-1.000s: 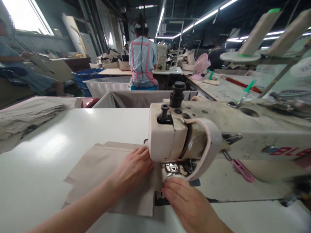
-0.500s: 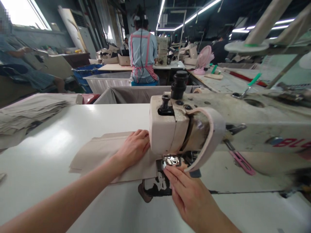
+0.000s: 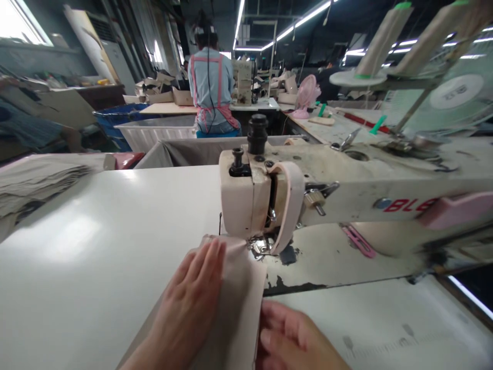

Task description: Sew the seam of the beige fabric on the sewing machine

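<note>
A beige fabric piece (image 3: pixel 241 288) lies lengthwise toward me, its far end at the presser foot (image 3: pixel 262 245) of the sewing machine (image 3: pixel 246 200). My left hand (image 3: pixel 196 295) rests flat on top of the fabric, fingers stretched out and close together, just left of the foot. At the near right edge of the cloth is my right hand (image 3: pixel 290 334), fingers curled around that edge. The tips of its fingers are partly hidden by the fabric. The machine head hides the needle.
A stack of beige cloth pieces (image 3: pixel 42 180) stands at the left. A pink thread snipper (image 3: pixel 359 240) lies on the machine bed. Behind the table is a grey-lined bin (image 3: pixel 192 151), and beyond it sits a person (image 3: pixel 211 82). Thread cones (image 3: pixel 383 41) stand at the right.
The fabric has turned from lying leftward to lying toward me. Both hands have come nearer; my right hand has left the presser foot for the cloth's edge. The view has shifted right.
</note>
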`<state>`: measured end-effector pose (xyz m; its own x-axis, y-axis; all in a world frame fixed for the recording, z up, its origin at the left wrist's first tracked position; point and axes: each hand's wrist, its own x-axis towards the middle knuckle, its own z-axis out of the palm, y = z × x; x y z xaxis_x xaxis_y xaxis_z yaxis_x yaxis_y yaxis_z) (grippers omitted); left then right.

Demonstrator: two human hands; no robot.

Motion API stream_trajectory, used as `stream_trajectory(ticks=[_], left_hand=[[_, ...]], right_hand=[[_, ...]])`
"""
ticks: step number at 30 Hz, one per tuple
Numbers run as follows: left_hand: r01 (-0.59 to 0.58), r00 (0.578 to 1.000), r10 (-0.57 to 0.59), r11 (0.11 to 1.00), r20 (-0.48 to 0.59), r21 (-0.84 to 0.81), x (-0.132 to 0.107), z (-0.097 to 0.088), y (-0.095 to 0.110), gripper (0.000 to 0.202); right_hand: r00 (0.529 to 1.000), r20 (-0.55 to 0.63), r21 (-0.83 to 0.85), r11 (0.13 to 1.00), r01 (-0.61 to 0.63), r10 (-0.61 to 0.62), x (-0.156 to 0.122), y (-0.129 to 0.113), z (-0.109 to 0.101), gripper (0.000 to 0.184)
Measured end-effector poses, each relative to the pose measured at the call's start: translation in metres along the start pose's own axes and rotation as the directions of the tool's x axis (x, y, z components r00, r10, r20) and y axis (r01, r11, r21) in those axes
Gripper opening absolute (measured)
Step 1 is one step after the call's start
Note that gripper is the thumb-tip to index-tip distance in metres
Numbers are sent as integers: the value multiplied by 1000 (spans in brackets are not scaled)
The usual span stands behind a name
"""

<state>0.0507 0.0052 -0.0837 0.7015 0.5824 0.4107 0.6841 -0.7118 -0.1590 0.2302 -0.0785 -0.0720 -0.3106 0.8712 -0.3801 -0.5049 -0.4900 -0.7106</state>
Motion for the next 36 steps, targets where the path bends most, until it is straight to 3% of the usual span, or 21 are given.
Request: stream_trajectory(ticks=[2, 5, 7, 10, 13, 18, 25, 32, 36], left_hand=[[-198, 977, 211, 953, 35, -229, 6, -4, -3, 43], [-230, 935, 333, 831, 122, -506, 15, -7, -8, 41], [-124, 947, 278, 782, 164, -611, 21, -6, -9, 37], [121, 968, 75, 697, 240, -706, 34, -3, -9, 31], [292, 935, -39, 646, 353, -705, 52, -1, -8, 21], [309, 907, 8, 667, 421, -678, 68, -2, -6, 12], [340, 905, -49, 678, 422, -651, 64, 8, -5, 7], [305, 950, -122, 566, 288, -766, 49, 19, 4, 16], [321, 947, -174, 562, 271, -762, 49, 17, 10, 16]], right_hand=[[988, -134, -31, 997, 68, -71, 6, -11, -1, 41], [982, -169, -107, 992, 69, -86, 16, -23, -6, 34], [979, -180, -161, 985, 62, -91, 21, -25, -8, 32], [963, -245, -229, 972, 54, -111, 28, -23, -7, 27], [950, -284, -266, 962, 53, -131, 31, -20, -6, 22], [936, -301, -318, 945, 79, -179, 33, -19, -10, 23], [923, -322, -371, 925, 83, -212, 34, -17, -13, 38], [945, -271, -237, 964, 121, -185, 30, -12, -15, 50], [948, -253, -253, 959, 125, -191, 28, -14, -16, 47]])
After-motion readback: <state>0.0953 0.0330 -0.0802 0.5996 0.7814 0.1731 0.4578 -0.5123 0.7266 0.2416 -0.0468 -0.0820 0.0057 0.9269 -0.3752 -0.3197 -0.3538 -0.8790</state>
